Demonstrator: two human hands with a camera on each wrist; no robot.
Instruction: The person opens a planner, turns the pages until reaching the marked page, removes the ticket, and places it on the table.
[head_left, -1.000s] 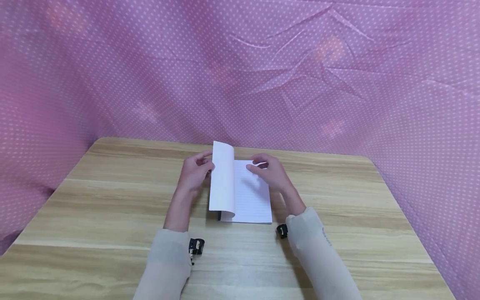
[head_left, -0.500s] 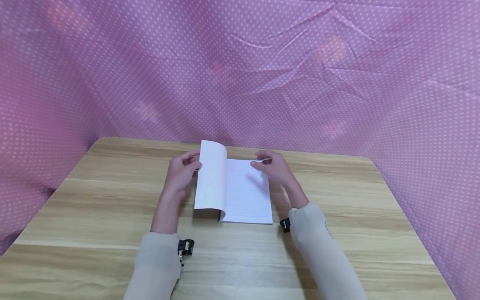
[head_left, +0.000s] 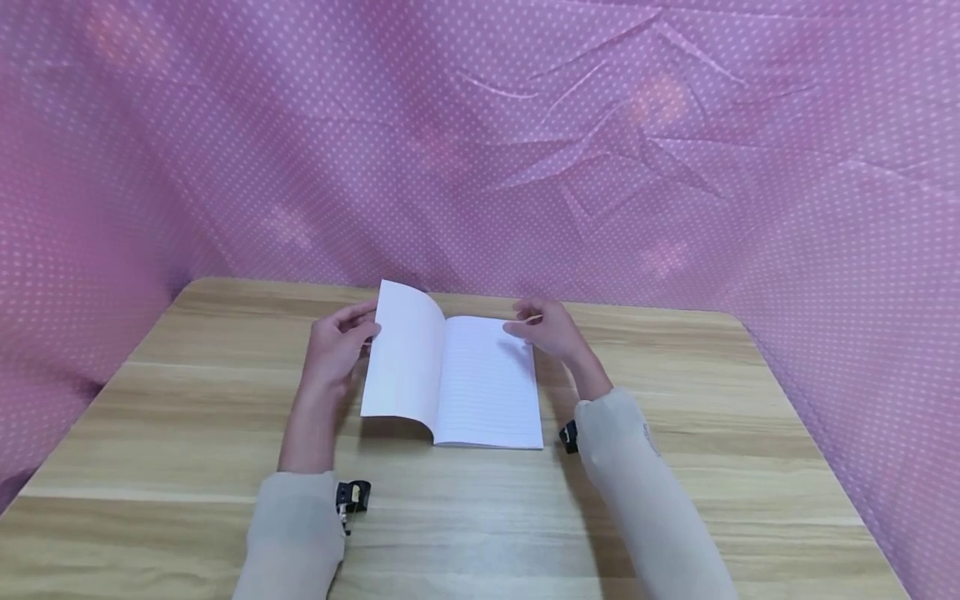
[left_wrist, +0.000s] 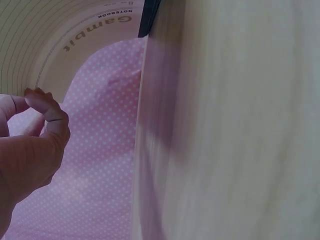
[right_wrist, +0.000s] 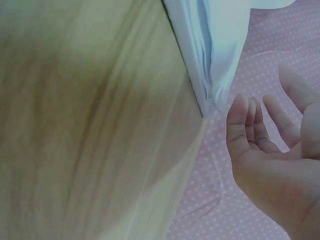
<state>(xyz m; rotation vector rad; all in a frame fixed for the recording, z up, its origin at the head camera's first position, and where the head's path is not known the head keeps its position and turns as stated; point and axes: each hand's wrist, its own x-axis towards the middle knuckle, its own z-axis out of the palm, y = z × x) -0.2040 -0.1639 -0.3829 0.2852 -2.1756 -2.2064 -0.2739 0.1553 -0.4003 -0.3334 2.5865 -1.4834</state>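
Observation:
A lined notebook (head_left: 487, 383) lies spread on the table, its right-hand page ruled and flat. My left hand (head_left: 330, 350) pinches the outer edge of the raised front leaf (head_left: 401, 358), which curves up from the spine. In the left wrist view, the lifted leaf (left_wrist: 95, 35) carries the printed words "Gambit" and "NOTEBOOK", and the thumb and finger of my left hand (left_wrist: 35, 140) meet at its edge. My right hand (head_left: 551, 329) hovers by the top right corner of the notebook. The right wrist view has its fingers (right_wrist: 237, 125) loosely bent, apart from the page corner.
The wood-grain table (head_left: 187, 400) has rounded far corners. Pink dotted cloth (head_left: 480, 150) hangs behind it and at both sides. Small black devices sit at the wrists: one at the left sleeve (head_left: 296, 517), another at the right sleeve (head_left: 626, 442).
My left hand has moved to the left, drawing the raised leaf over and uncovering more of the lined page. My right hand has shifted slightly right and stays near the top right corner.

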